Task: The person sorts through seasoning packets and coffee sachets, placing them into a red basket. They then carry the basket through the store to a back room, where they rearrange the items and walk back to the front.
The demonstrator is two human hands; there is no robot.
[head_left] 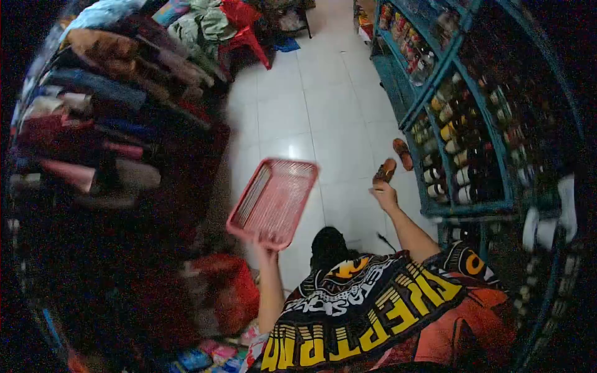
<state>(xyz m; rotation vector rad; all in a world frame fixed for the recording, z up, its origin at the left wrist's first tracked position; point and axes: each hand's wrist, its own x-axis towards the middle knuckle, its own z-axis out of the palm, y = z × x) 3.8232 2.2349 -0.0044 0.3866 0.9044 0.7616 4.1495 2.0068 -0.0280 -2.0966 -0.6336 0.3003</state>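
Observation:
My left hand (266, 253) grips a pink slatted plastic basket (273, 202) by its near end, with the fingers partly hidden by the rim. The basket is tilted over the tiled floor, and I see nothing inside it. Out to the right, my right hand (385, 196) hangs with its fingers loosely bent and the thumb apart. Just beyond its fingertips, a brown shoe (386, 169) appears in the view, overlapping the hand's outline. A second brown shoe (403, 153) lies beside that one. I make out nothing held in the right hand.
A blue-green shelf rack (460, 208) full of spools and packets stands along the right. Rolls of fabric (93, 87) are piled on the left. A red plastic stool (252, 46) stands farther ahead. Colourful packets (214, 354) and a red bag-like item (230, 292) sit low on the left.

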